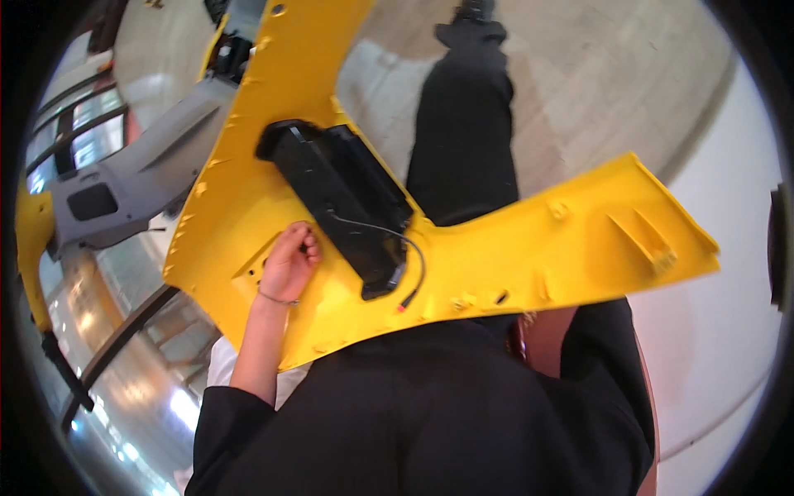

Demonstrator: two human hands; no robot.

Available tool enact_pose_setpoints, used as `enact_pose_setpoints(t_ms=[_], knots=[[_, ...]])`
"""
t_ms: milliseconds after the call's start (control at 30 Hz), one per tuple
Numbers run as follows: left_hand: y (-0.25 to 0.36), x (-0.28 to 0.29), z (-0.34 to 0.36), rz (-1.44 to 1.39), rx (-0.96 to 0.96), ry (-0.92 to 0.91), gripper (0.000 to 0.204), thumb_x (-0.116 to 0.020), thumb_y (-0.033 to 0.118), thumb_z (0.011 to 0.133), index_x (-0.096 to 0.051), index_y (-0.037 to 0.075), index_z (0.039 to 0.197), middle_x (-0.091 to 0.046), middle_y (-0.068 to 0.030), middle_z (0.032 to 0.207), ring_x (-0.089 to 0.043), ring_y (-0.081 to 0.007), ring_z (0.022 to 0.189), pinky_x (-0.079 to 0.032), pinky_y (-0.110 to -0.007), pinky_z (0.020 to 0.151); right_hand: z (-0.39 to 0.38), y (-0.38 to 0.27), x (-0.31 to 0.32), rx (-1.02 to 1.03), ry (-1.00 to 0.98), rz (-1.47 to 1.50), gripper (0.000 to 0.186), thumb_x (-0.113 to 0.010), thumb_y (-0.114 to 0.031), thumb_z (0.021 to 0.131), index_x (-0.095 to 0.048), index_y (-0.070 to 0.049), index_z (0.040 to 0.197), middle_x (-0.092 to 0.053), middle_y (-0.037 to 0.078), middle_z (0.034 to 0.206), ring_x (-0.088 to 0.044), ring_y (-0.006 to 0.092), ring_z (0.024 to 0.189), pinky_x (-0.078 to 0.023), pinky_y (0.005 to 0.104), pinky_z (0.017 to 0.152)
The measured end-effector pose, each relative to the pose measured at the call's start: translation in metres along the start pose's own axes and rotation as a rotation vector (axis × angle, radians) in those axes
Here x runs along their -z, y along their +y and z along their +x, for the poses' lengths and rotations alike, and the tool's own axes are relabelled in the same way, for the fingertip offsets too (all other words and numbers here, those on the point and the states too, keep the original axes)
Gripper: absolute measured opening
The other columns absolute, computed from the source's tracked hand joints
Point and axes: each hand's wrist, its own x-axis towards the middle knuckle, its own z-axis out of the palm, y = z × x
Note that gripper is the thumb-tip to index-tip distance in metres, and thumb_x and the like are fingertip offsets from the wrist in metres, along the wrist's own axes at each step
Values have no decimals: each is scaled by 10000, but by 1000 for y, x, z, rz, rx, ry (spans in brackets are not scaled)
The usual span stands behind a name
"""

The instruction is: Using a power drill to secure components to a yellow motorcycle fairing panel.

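A large curved yellow plastic panel (248,198) lies across my lap, its inner side with clips and ribs up. A long black plastic housing (318,198) is fixed in it, with a thin cable (420,277) ending in a small red tip. My left hand (294,256) is on the panel just left of the housing, over a recessed patch with small holes, its fingers curled; what they hold, if anything, is hidden. My right hand is out of sight; its dark sleeve (604,351) goes under the panel's right part.
At the left stands a grey and yellow vehicle body (141,165) with a black part at its top. My dark-trousered leg (463,124) stretches over the pale floor (628,74). A white wall or surface (711,347) is at the right; glazed frames show at far left.
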Motion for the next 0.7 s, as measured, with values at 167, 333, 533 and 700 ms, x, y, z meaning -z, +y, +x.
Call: enact_pose_setpoints(t_ms=[167, 333, 533, 700], knots=[[9, -3, -7, 10, 33, 39, 105, -523, 142, 903, -518, 54, 960, -538, -42, 786, -515, -127, 710, -437, -228, 650, 5, -1, -16, 146, 63, 377, 444, -594, -351, 805, -588, -48, 1130, -588, 128, 1155, -542, 303, 1093, -418, 431, 935], [8, 4, -5, 23, 27, 14, 94, -525, 141, 901, -517, 62, 952, -535, -27, 787, -512, -115, 712, -434, -228, 655, -28, 33, 4, 233, 215, 733, 450, -585, -340, 815, -570, -41, 1150, -579, 129, 1171, -536, 301, 1102, -415, 438, 937], [5, 13, 0, -33, -5, -46, 99, -532, 151, 900, -516, 66, 948, -534, -13, 794, -510, -103, 709, -428, -221, 658, -91, 65, 52, 394, 402, 1108, 457, -573, -328, 826, -547, -31, 1173, -567, 132, 1190, -529, 298, 1113, -411, 445, 939], [1, 18, 7, -75, 2, -141, 99, -535, 151, 899, -518, 69, 953, -539, -10, 810, -512, -99, 713, -429, -219, 659, -168, 77, 101, 539, 546, 1412, 464, -564, -317, 836, -529, -23, 1193, -557, 133, 1206, -524, 296, 1122, -408, 452, 941]])
